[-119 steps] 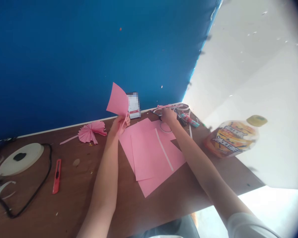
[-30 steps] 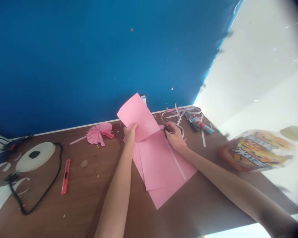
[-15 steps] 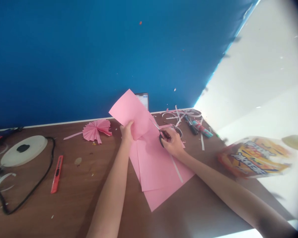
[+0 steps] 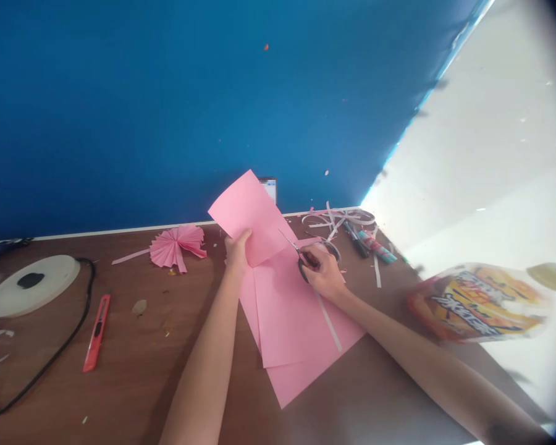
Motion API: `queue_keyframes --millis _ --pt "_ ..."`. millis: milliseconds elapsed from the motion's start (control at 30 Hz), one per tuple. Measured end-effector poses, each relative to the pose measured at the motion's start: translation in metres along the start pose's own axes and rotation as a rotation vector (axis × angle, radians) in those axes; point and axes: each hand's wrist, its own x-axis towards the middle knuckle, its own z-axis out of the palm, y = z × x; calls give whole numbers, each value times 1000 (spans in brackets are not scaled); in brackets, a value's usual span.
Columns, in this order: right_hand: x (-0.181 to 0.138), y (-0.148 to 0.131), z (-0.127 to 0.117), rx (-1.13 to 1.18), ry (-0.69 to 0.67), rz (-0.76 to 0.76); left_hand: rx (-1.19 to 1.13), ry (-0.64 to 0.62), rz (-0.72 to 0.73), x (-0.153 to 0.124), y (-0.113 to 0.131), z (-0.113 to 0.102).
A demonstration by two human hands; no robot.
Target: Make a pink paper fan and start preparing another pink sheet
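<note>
My left hand is closed on the lower edge of a pink paper sheet, holding it raised above the table. My right hand grips black-handled scissors, whose blades point at the right edge of that raised sheet. Under both hands lie flat pink sheets on the brown table, with a thin white paper strip across them.
A folded pink paper fan lies left of my hands. Further left are a red utility knife, a white round disc and a black cable. Markers and paper strips lie at the back right; a drink bottle at the right edge.
Four seconds ago my right hand reached toward the strips at the back; it has since taken the scissors and brought them to the raised pink sheet, which my left hand keeps holding.
</note>
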Motion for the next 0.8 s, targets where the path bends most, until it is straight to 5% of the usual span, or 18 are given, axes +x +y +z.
queue_keyframes --millis 800 --pt "5 12 2 363 -100 152 -70 -28 -2 9 -7 -4"
